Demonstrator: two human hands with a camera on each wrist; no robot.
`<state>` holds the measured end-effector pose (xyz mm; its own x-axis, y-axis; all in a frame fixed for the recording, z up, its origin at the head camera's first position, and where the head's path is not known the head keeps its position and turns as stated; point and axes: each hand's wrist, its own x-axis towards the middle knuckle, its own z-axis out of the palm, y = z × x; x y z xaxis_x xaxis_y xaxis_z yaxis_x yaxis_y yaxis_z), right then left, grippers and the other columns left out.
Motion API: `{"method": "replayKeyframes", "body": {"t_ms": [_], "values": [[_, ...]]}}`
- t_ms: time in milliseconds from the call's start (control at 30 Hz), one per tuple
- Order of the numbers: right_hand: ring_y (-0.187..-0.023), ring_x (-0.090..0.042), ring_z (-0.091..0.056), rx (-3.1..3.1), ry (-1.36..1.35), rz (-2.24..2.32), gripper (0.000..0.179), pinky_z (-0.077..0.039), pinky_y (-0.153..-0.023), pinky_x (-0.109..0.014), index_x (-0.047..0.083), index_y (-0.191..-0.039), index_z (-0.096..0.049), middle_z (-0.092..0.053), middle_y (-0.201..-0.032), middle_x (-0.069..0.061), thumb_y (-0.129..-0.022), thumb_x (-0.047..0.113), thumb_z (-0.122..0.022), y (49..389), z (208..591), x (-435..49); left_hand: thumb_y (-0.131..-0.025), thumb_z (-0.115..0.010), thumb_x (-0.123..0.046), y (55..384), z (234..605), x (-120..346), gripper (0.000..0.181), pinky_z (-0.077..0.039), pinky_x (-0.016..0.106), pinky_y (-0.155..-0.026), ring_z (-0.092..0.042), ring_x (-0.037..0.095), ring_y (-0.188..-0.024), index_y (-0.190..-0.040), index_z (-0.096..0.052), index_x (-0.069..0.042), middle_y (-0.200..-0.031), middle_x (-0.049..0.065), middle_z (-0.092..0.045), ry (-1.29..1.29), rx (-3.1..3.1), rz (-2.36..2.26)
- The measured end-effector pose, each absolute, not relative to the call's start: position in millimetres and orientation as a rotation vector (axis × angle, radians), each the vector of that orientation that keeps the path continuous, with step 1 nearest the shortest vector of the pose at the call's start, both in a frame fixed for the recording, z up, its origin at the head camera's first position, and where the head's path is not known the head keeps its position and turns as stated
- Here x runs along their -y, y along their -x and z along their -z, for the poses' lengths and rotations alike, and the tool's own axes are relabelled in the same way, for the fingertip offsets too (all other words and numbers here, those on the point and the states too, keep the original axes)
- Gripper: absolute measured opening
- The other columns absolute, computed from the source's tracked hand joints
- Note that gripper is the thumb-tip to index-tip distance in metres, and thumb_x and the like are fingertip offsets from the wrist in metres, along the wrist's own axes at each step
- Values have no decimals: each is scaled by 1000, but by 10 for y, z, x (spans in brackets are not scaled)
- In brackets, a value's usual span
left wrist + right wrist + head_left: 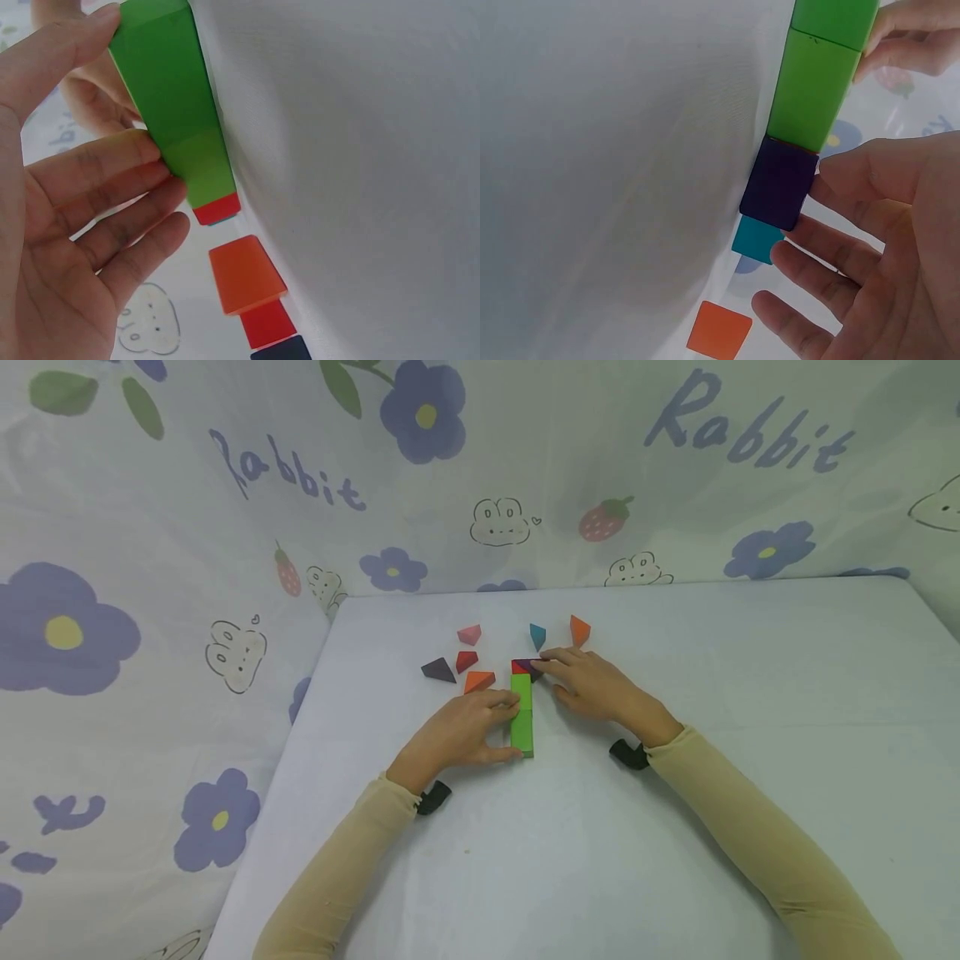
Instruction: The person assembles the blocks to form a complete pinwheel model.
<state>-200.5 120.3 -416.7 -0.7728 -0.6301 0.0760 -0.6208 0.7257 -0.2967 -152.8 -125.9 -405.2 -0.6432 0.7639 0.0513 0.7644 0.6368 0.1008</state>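
Two green blocks [521, 717] stand end to end in a column on the white table. My left hand [468, 731] lies along their left side, with the thumb at the near end and the fingertips at the farther block; in the left wrist view its thumb and fingers [112, 161] touch the same long side. A red triangular block [517, 666] and a dark purple block [534, 670] sit together at the column's far end. My right hand [596, 687] touches the purple block with loosely extended fingers, as the right wrist view shows at its side [780, 184].
Left of the column lie an orange block [480, 682], a red block [467, 661], a black block [438, 671] and a pink block [469, 634]. Beyond the right hand are a teal block [537, 636] and another orange block [579, 631]. A printed cloth [555, 460] hangs behind the table.
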Motion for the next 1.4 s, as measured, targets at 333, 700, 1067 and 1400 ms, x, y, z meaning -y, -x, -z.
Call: {"method": "replayKeyframes", "body": {"t_ms": [333, 700, 1067, 1400], "values": [[-135, -30, -44, -2904, 1050, 478, 50, -41, -109, -53, 15, -144, -50, -48, -146, -13, -95, 15, -60, 1982, 4180, -1177, -82, -72, -54, 1522, 4053, 1264, 67, -47, 33, -106, -55, 19, -127, -130, -64, -7, -136, 4, -60, 1330, 2841, 175], [-134, -32, -47, -2898, 1094, 455, 48, -42, -108, -52, 20, -143, -52, -47, -147, -14, -96, 16, -61, 1966, 4192, -1133, -82, -72, -53, 1517, 4047, 1255, 67, -48, 32, -105, -55, 18, -126, -130, -64, -8, -135, 3, -60, 1333, 2838, 171], [-142, -34, -36, -2927, 927, 555, 47, -31, -115, -57, 13, -144, -49, -43, -151, -11, -97, 14, -54, 2223, 4070, -1335, -82, -73, -53, 1523, 4027, 1259, 65, -47, 32, -106, -56, 17, -125, -128, -65, -8, -134, 3, -61, 1333, 2833, 166], [-148, -32, -27, -2837, 971, 554, 49, -24, -119, -56, 9, -148, -43, -36, -157, -9, -99, 6, -46, 2496, 4087, -1334, -83, -70, -55, 1501, 4010, 1264, 69, -46, 33, -107, -53, 19, -130, -133, -62, -8, -138, 4, -58, 1331, 2879, 158]]}}
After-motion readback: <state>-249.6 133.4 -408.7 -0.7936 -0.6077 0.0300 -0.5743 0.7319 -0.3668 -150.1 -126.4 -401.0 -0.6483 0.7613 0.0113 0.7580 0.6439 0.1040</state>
